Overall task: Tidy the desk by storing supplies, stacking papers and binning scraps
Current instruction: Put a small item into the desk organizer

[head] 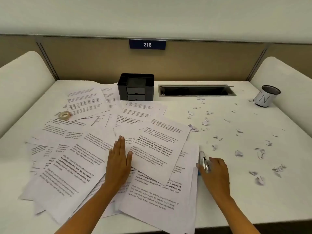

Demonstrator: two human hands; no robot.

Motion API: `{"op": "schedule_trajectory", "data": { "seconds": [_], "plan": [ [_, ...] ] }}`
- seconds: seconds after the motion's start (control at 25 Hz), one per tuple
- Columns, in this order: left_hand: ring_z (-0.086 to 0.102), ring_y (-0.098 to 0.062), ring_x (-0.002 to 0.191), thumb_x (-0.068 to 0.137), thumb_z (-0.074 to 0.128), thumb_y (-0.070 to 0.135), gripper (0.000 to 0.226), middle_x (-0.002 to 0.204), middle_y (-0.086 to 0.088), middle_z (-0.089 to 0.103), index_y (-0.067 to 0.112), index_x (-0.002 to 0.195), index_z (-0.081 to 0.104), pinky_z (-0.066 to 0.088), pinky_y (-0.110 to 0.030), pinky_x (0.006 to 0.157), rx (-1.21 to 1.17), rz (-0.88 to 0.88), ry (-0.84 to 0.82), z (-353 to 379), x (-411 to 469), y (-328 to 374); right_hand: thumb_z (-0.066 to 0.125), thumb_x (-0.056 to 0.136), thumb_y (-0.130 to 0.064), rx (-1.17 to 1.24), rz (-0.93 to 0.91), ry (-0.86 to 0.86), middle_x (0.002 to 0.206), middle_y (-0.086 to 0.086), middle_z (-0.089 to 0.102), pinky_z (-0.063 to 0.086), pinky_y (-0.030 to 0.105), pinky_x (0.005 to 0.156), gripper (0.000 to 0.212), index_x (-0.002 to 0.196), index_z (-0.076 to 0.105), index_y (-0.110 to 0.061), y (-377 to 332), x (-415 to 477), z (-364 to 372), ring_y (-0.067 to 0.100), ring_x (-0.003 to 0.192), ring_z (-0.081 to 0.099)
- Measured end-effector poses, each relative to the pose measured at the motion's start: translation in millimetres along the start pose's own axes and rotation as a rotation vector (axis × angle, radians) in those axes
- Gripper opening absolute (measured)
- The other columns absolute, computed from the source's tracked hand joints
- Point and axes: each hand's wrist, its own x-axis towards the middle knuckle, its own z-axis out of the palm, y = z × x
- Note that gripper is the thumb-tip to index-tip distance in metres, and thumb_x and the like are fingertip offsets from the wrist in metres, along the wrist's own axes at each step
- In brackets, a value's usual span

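Several printed sheets [81, 159] lie scattered and overlapping across the left and middle of the white desk [253, 200]. My left hand [119, 161] rests flat on them, fingers together. My right hand [216, 173] is closed around a few pens [203, 160] at the right edge of the papers; something blue [198, 173] shows under the thumb. A roll of tape [64, 115] sits on the sheets at the left. Torn paper scraps [238, 153] litter the right half. A black desk organizer [136, 86] stands at the back, and a small bin cup marked N [266, 96] at the far right.
A recessed cable slot [196, 90] runs along the back of the desk. White curved dividers [22, 81] wall both sides, and a tan panel with a sign reading 216 [147, 44] closes the back. The desk's front edge lies close to my arms.
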Motion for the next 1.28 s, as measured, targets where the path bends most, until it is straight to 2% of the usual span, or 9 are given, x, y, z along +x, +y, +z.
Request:
{"op": "schedule_trajectory", "data": {
  "seconds": [0.16, 0.36, 0.48, 0.64, 0.8, 0.88, 1.04, 1.12, 1.28],
  "plan": [
    [0.002, -0.019, 0.146, 0.085, 0.000, 0.058, 0.078, 0.158, -0.001, -0.001, 0.014, 0.149, -0.003, 0.001, -0.039, 0.118, 0.084, -0.092, -0.011, 9, 10, -6, 0.073, 0.077, -0.028, -0.046, 0.077, -0.022, 0.102, 0.010, 0.057, 0.038, 0.028, 0.071, 0.038, 0.104, 0.060, -0.005, -6, -5, -1, 0.023, 0.095, 0.047],
    [0.005, -0.022, 0.146, 0.089, 0.000, 0.054, 0.074, 0.158, -0.005, 0.005, 0.012, 0.149, 0.001, 0.000, -0.044, 0.118, 0.220, -0.138, 0.006, 28, 12, 0, 0.070, 0.077, -0.017, -0.132, 0.076, -0.062, 0.089, 0.006, 0.052, 0.031, 0.024, 0.058, 0.027, 0.098, 0.058, -0.004, -3, -6, -5, 0.017, 0.080, 0.044],
    [0.009, -0.023, 0.145, 0.091, 0.002, 0.052, 0.072, 0.157, -0.007, 0.010, 0.010, 0.149, 0.007, 0.003, -0.045, 0.118, 0.282, -0.149, 0.009, 33, 11, -1, 0.068, 0.079, -0.013, -0.137, 0.075, -0.115, 0.087, 0.007, 0.053, 0.033, 0.024, 0.060, 0.025, 0.099, 0.059, -0.003, -1, 0, -9, 0.019, 0.079, 0.047],
    [0.011, -0.024, 0.145, 0.093, 0.006, 0.050, 0.070, 0.157, -0.008, 0.013, 0.009, 0.149, 0.011, 0.007, -0.047, 0.118, 0.293, -0.159, 0.011, 33, 11, -1, 0.063, 0.087, -0.016, 0.034, 0.114, -0.158, 0.101, 0.010, 0.058, 0.038, 0.024, 0.070, 0.032, 0.117, 0.056, -0.009, -2, 9, -23, 0.020, 0.086, 0.053],
    [0.012, -0.024, 0.145, 0.093, 0.007, 0.050, 0.069, 0.156, -0.007, 0.014, 0.009, 0.149, 0.011, 0.008, -0.047, 0.118, 0.286, -0.160, 0.007, 33, 12, -1, 0.061, 0.089, -0.019, 0.253, 0.168, -0.095, 0.093, 0.006, 0.063, 0.042, 0.014, 0.061, 0.024, 0.112, 0.061, -0.013, -7, 19, -36, 0.018, 0.081, 0.058],
    [0.011, -0.023, 0.145, 0.092, 0.005, 0.051, 0.070, 0.157, -0.007, 0.013, 0.010, 0.149, 0.010, 0.007, -0.047, 0.118, 0.292, -0.161, 0.002, 33, 12, 0, 0.063, 0.087, -0.020, 0.268, 0.129, -0.033, 0.090, 0.003, 0.066, 0.041, 0.009, 0.063, 0.018, 0.103, 0.066, -0.013, -15, 26, -40, 0.018, 0.081, 0.062],
    [0.004, -0.023, 0.146, 0.084, -0.006, 0.060, 0.080, 0.158, -0.003, 0.005, 0.014, 0.149, 0.003, 0.001, -0.046, 0.118, 0.278, -0.162, -0.059, 26, 18, 1, 0.068, 0.083, -0.021, 0.330, 0.082, 0.022, 0.077, -0.011, 0.064, 0.040, 0.007, 0.063, 0.013, 0.092, 0.070, -0.013, -41, 44, -47, 0.004, 0.071, 0.060],
    [0.001, -0.022, 0.146, 0.079, -0.008, 0.065, 0.085, 0.158, 0.000, 0.002, 0.018, 0.150, 0.001, -0.003, -0.046, 0.116, 0.248, -0.187, -0.094, 18, 30, -1, 0.070, 0.081, -0.021, 0.345, 0.025, 0.027, 0.082, -0.007, 0.067, 0.042, 0.004, 0.063, 0.013, 0.091, 0.071, -0.013, -57, 55, -46, 0.006, 0.076, 0.062],
    [-0.003, -0.022, 0.146, 0.088, 0.002, 0.065, 0.077, 0.158, -0.001, -0.001, 0.019, 0.150, 0.000, -0.004, -0.048, 0.117, 0.202, -0.256, -0.129, 3, 63, -10, 0.071, 0.080, -0.020, 0.289, -0.162, 0.059, 0.100, 0.003, 0.064, 0.040, 0.004, 0.069, 0.014, 0.090, 0.072, -0.010, -97, 81, -31, 0.012, 0.086, 0.062]
  ]
}}
